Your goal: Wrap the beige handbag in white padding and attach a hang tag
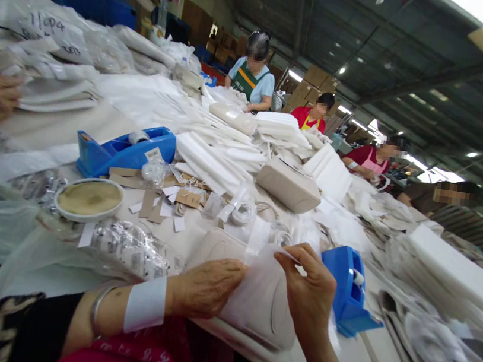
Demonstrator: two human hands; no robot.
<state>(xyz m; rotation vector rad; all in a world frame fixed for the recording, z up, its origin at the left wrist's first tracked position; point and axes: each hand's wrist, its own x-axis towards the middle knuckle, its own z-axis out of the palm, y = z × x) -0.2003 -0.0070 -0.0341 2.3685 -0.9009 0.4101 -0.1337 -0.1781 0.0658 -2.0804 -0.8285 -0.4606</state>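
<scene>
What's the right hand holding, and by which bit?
The right hand is pinching a thin white sheet by its upper edge, between thumb and fingers.

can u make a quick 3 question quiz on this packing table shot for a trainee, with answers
1. True or false: both blue tape dispensers stand to the left of the beige bag at the hands.
2. What is the right hand pinching? (a) a cardboard tag (b) a thin translucent sheet (c) a coiled cord
3. Which hand's wrist wears the metal bangle?

Key
1. False: one blue tape dispenser stands to the left of the beige bag, the other to its right.
2. b
3. The left hand.
</scene>
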